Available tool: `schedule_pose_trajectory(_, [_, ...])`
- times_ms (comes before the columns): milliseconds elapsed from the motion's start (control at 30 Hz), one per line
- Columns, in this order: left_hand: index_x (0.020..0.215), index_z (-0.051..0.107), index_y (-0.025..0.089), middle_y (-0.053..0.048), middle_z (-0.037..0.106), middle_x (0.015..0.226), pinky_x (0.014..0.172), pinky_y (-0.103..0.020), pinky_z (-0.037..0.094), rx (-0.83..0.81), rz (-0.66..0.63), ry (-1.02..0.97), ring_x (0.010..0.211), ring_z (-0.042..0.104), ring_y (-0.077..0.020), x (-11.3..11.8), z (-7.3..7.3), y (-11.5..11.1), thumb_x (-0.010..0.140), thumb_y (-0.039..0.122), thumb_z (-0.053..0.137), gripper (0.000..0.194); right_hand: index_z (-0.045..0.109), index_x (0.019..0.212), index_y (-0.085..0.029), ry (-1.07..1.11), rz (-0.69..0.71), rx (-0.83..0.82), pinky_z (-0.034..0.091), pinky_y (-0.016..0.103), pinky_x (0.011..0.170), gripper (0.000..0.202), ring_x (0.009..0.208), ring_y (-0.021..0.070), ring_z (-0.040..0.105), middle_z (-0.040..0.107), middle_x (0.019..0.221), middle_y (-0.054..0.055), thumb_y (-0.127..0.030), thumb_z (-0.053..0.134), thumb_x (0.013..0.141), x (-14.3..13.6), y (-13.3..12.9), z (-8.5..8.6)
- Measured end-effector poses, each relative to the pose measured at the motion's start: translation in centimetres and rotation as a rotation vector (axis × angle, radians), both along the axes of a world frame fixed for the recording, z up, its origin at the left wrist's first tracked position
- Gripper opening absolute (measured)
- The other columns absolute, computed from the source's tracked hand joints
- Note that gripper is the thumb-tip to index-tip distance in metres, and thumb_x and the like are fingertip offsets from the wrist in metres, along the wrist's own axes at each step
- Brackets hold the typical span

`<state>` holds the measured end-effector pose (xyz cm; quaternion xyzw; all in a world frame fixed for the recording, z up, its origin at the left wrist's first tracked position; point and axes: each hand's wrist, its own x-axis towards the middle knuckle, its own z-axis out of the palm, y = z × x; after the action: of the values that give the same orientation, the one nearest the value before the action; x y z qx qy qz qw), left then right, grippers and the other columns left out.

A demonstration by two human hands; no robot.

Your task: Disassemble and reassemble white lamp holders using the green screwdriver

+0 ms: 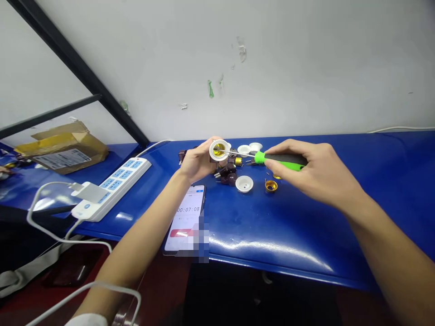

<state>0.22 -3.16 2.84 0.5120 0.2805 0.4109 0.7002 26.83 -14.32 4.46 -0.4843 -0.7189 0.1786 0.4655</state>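
My left hand (200, 162) is closed around a lamp socket (215, 145) with a white rim and a brass-coloured threaded inside, its opening turned to the right. In my right hand (307, 170) is a screwdriver (282, 160) with a green and black handle. Its thin metal shaft reaches left into the socket's mouth; the tip is hidden inside. Below the socket lie dark brown plug parts (227, 176) with metal prongs and a white cup-shaped cover (244, 184). A brass threaded ring (271, 186) rests under the screwdriver handle.
A phone (185, 222) showing a timer lies beside my left forearm. At left are a white power strip (112, 188) with a charger (90, 192) and cable, and an opened cardboard package (68, 149). More white covers (255, 147) stand towards the wall on the blue table (340, 235).
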Motion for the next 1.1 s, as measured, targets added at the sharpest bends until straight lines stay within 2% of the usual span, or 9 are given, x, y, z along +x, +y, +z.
schedule_pose_trajectory(167, [0.092,0.069,0.016,-0.005,0.067,0.083,0.063,-0.030,0.048,0.013,0.010,0.025,0.067,0.061,-0.0173,0.0,0.1,0.0,0.078,0.035,0.079,0.026,0.081,0.096,-0.021,-0.014,-0.011,0.019,0.057,0.029,0.066,0.016,0.069,0.0195,0.074,0.080,0.082,0.003,-0.034,0.073,0.091,0.0,-0.2,0.1])
schedule_pose_trajectory(367, [0.096,0.066,0.018,-0.001,0.066,0.086,0.065,-0.025,0.045,0.184,0.068,0.175,0.073,0.059,-0.0136,0.4,-0.5,0.5,0.078,0.050,0.088,0.042,0.080,0.103,-0.021,-0.084,0.004,-0.045,0.054,0.031,0.068,0.021,0.073,0.0213,0.074,0.081,0.088,0.005,-0.036,0.069,0.093,0.4,0.4,-0.3])
schedule_pose_trajectory(467, [0.098,0.065,0.020,0.000,0.065,0.086,0.069,-0.026,0.045,0.262,0.116,0.207,0.075,0.058,-0.0136,0.7,-0.9,0.8,0.077,0.058,0.088,0.050,0.080,0.109,-0.020,-0.163,0.020,-0.118,0.049,0.030,0.065,0.026,0.071,0.0201,0.071,0.080,0.088,0.005,-0.038,0.066,0.095,0.5,0.9,-0.9])
schedule_pose_trajectory(533, [0.099,0.064,0.020,0.000,0.064,0.085,0.069,-0.026,0.043,0.297,0.135,0.228,0.075,0.056,-0.0130,0.7,-1.1,0.9,0.077,0.061,0.088,0.053,0.079,0.103,-0.020,-0.213,0.052,-0.191,0.044,0.030,0.061,0.028,0.065,0.0183,0.066,0.078,0.083,0.004,-0.042,0.062,0.098,0.4,1.0,-1.1])
schedule_pose_trajectory(600, [0.100,0.064,0.020,0.001,0.063,0.084,0.068,-0.026,0.042,0.317,0.132,0.251,0.074,0.055,-0.0125,0.7,-1.3,1.0,0.077,0.064,0.087,0.055,0.077,0.090,-0.020,-0.227,0.089,-0.271,0.042,0.031,0.062,0.037,0.062,0.0170,0.062,0.074,0.075,0.003,-0.048,0.055,0.102,0.3,1.2,-1.2])
schedule_pose_trajectory(700, [0.101,0.064,0.020,0.001,0.063,0.084,0.069,-0.027,0.042,0.341,0.122,0.290,0.074,0.055,-0.0129,0.6,-1.5,1.0,0.078,0.067,0.085,0.057,0.065,0.072,-0.021,-0.207,0.121,-0.383,0.039,0.031,0.062,0.051,0.056,0.0150,0.055,0.063,0.063,0.002,-0.050,0.041,0.107,0.2,1.3,-0.8])
schedule_pose_trajectory(800, [0.102,0.064,0.021,-0.001,0.063,0.086,0.070,-0.029,0.044,0.371,0.140,0.334,0.074,0.056,-0.0145,0.6,-1.5,0.9,0.083,0.066,0.081,0.052,0.056,0.070,-0.021,-0.176,0.155,-0.436,0.037,0.030,0.061,0.048,0.054,0.0132,0.048,0.056,0.061,-0.001,-0.048,0.041,0.108,0.2,1.5,-0.6])
schedule_pose_trajectory(933, [0.102,0.063,0.022,-0.001,0.061,0.085,0.069,-0.029,0.044,0.375,0.180,0.334,0.073,0.057,-0.0150,0.6,-1.2,0.9,0.084,0.066,0.079,0.051,0.052,0.069,-0.021,-0.137,0.203,-0.405,0.035,0.030,0.062,0.048,0.055,0.0119,0.044,0.052,0.062,-0.002,-0.049,0.043,0.107,0.0,1.7,-1.1])
schedule_pose_trajectory(1100, [0.101,0.059,0.023,0.000,0.060,0.084,0.065,-0.029,0.042,0.395,0.192,0.325,0.071,0.056,-0.0147,0.5,-0.8,1.1,0.084,0.069,0.078,0.054,0.054,0.072,-0.020,-0.099,0.168,-0.273,0.032,0.030,0.063,0.045,0.057,0.0118,0.041,0.049,0.062,-0.003,-0.046,0.045,0.107,-0.3,2.1,-2.3])
